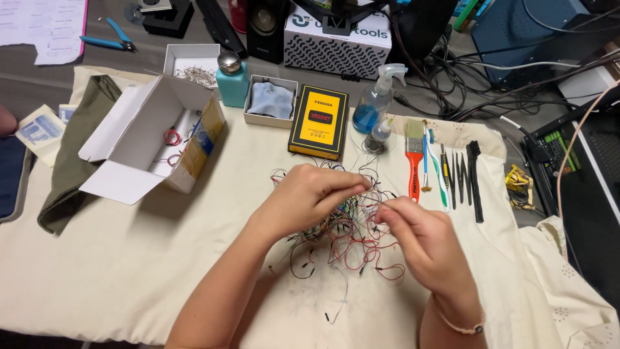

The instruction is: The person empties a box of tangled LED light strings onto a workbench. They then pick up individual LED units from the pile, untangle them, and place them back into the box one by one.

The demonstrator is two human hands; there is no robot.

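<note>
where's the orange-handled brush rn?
Head view, right of centre: the orange-handled brush lies on the cream cloth, left end of the tool row beside the toothbrush, just above the right hand and the wire tangle.

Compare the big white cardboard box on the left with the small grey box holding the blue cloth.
The white cardboard box lies tipped on its side with flaps open, facing left; the small grey box sits upright, open at the top. The cardboard box is much larger. It holds red wire coils, while the grey one holds a folded blue cloth. Both rest open on the cream cloth.
</note>
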